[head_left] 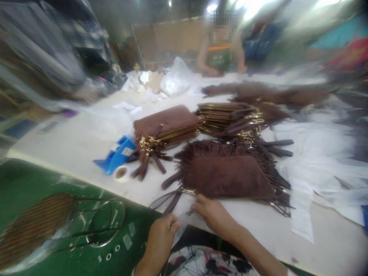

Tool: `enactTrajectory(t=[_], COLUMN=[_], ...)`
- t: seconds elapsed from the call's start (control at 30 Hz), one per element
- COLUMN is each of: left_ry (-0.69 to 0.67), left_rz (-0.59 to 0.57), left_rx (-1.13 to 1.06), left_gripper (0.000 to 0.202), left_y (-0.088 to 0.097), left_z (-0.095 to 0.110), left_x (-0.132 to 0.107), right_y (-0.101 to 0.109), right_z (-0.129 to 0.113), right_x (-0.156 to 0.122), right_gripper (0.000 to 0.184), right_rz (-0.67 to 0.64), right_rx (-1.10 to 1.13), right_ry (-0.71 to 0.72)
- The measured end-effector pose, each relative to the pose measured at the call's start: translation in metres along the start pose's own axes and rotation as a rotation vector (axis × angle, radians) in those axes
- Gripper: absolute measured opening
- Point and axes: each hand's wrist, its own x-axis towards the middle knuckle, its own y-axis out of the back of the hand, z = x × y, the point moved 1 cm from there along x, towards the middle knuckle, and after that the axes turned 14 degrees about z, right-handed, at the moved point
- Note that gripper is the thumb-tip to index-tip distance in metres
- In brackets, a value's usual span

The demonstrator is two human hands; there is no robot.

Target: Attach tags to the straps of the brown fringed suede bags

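Observation:
My left hand is closed in a pinch at the table's front edge, below the wrist strap of a brown fringed pouch. What its fingers hold is too blurred to name; something pale or see-through shows beside them. My right hand has its fingers bent together just under the near edge of the brown fringed pouch. A small dark bit shows at its fingertips, but I cannot make it out. The pouch lies flat, uppermost on several others, with fringe spread around it and a gold clasp at its left corner.
Behind are a stack of brown pouches with gold clasps and another stack. A blue tape dispenser and a tape roll lie left. White sheets cover the right. A stool stands front left; a person works opposite.

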Motion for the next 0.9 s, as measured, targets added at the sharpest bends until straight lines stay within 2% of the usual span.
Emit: enactTrajectory(t=[0.27, 0.5, 0.7, 0.8, 0.9], left_ry=[-0.031, -0.034, 0.024, 0.03, 0.024], left_rz=[0.003, 0.019, 0.018, 0.016, 0.0], left_rx=[0.022, -0.046, -0.164, -0.236, -0.205], left_gripper=[0.031, 0.04, 0.036, 0.033, 0.034], left_y=[-0.006, -0.027, -0.044, -0.048, -0.043], left_z=[0.008, 0.017, 0.035, 0.039, 0.035], left_x=[-0.005, -0.011, -0.004, 0.004, 0.008], right_y=[0.005, 0.008, 0.001, -0.004, -0.011], right_z=[-0.001, 0.001, 0.002, 0.009, 0.019], right_x=[0.003, 0.004, 0.001, -0.009, -0.028], right_gripper=[0.027, 0.038, 0.049, 0.047, 0.042], right_rz=[-0.019, -0.012, -0.001, 0.127, 0.349], right_rx=[0.097, 0.17, 0.181, 0.32, 0.431], right_ry=[0.066, 0.08, 0.077, -0.01, -0.231])
